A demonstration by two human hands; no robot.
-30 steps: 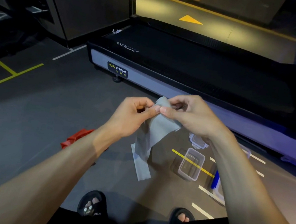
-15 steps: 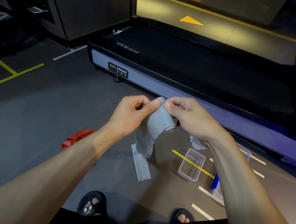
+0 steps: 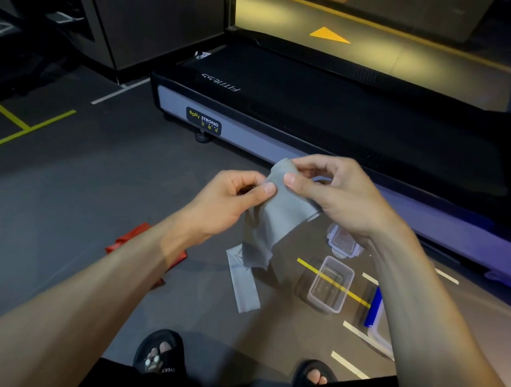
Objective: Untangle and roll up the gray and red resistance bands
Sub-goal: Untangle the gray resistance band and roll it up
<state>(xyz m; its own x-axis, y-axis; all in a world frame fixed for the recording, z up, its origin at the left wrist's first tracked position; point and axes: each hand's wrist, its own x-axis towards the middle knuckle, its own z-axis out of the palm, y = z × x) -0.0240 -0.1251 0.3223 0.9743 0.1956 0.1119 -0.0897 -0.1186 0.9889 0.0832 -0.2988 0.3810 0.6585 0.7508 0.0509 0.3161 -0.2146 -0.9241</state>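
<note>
1. A treadmill [image 3: 338, 120] with a "BODY STRONG" label lay across the floor beyond the hands, its pale side panel just behind them.
2. On the floor to the right stood a clear plastic container [image 3: 330, 284] across a yellow floor line [image 3: 333, 283], with a clear snap lid [image 3: 343, 241] beyond it, partly hidden by the right wrist.
3. A blue-edged container [image 3: 376, 313] sat further right, mostly covered by the right forearm.
4. Two black sandals [image 3: 158, 352] showed at the bottom edge.
5. The red resistance band [image 3: 131, 238] lay bunched on the floor under the left forearm, which hid most of it.
6. The left hand [image 3: 227, 202] pinched the gray resistance band [image 3: 277, 215] between thumb and curled fingers at the band's left edge.
7. The right hand [image 3: 338, 197] pinched the band's top end with thumb and forefinger, its other fingers loosely curled behind.
8. The band hung down between the hands, its lower end resting flat on the floor.
9. Compared with half a second earlier, the small roll at the top had come undone: the end now stood up as a loose flap, and the right hand sat slightly higher.
</note>
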